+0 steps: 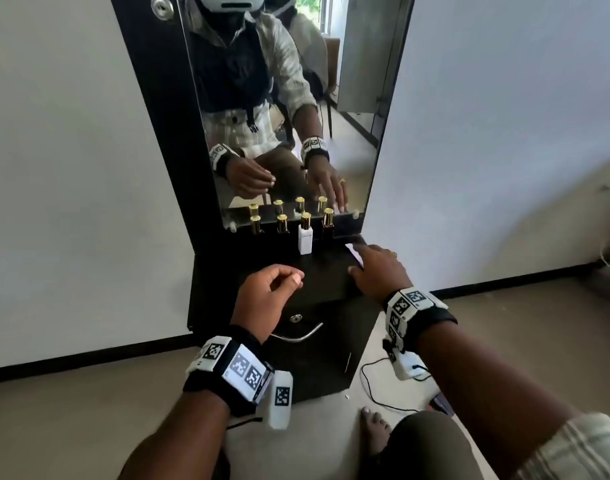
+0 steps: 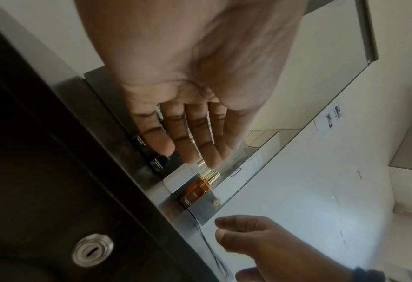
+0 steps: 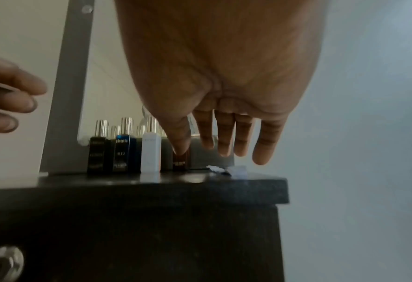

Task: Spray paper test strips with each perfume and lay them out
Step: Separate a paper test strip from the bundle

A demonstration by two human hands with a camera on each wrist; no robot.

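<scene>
Right hand (image 1: 376, 268): fingers spread and straight, holding nothing, hovering over the strips (image 1: 353, 253) at centre right of the head view; whether the fingertips touch the paper you cannot tell. Left hand (image 1: 267, 292): lower centre, fingers loosely curled, thumb near the forefinger, nothing visibly held. Strips: pale paper lying on the black top (image 1: 324, 271), just beside its right edge and close to the rightmost bottle. Bottles (image 1: 305, 233): four in a row against the mirror (image 1: 289, 98), gold caps, the white one standing forward of the rest. Hazards, as you should weigh them: a sliding pick on light paper could push a strip off the right edge, which drops to the floor; your thumb, seen in the right wrist view close in front of the brown bottle (image 3: 181, 161), could tip it into its neighbours. Room: the top is narrow; open surface lies in front of the bottles, centre and left, between your two hands. Lay strips there, away from both edges.
</scene>
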